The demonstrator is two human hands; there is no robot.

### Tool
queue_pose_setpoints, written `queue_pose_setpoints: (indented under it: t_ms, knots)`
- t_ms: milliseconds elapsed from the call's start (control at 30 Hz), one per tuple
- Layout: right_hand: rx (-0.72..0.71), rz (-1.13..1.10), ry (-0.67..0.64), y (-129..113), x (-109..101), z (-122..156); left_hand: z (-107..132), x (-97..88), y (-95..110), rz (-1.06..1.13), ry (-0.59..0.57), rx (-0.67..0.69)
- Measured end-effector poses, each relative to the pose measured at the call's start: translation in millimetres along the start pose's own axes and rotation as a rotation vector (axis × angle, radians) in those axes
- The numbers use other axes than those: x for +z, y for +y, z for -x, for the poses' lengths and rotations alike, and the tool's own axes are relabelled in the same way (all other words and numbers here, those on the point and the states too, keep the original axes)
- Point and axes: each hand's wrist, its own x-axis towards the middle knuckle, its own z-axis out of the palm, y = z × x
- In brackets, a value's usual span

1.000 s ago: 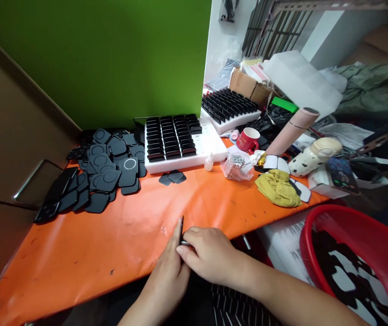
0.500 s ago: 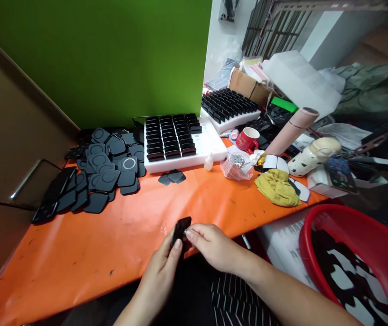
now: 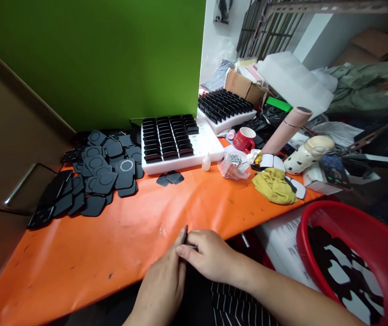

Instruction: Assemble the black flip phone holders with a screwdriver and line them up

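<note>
A thin black pad (image 3: 185,235) is held almost edge-on at the table's front edge, mostly covered by my hands. My left hand (image 3: 163,280) lies along its left side, fingers closed against it. From the right, my right hand (image 3: 210,254) is closed in a pinch, with a narrow dark part showing between thumb and forefinger. Whether that part belongs to the pad is hidden. Beyond my hands, several small dark flat pieces (image 3: 170,178) lie in front of a white foam tray (image 3: 210,142) holding rows of upright black pads (image 3: 167,142).
Dark square pads (image 3: 104,181) are heaped at the left on the orange table (image 3: 119,244). On the right stand a small dropper bottle (image 3: 206,162), red mug (image 3: 244,139), yellow cloth (image 3: 274,186) and tumblers. A red tub (image 3: 302,240) sits beside the table, below its edge.
The black pad has turned edge-on and is more covered. My left hand has flattened along its side, and my right hand has closed in against it. The view has shifted slightly.
</note>
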Motion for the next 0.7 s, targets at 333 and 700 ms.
queue_pose_setpoints:
  t_ms: [333, 700]
  knots:
    - [0.200, -0.900, -0.153, 10.5, 0.0, -6.2, -6.2, -12.9, -6.7, 0.711, 0.163, -0.199]
    - [0.384, -1.198, -0.298, 4.4, 2.8, 4.1, 9.8, -26.7, -14.3, -0.291, 0.196, 0.453]
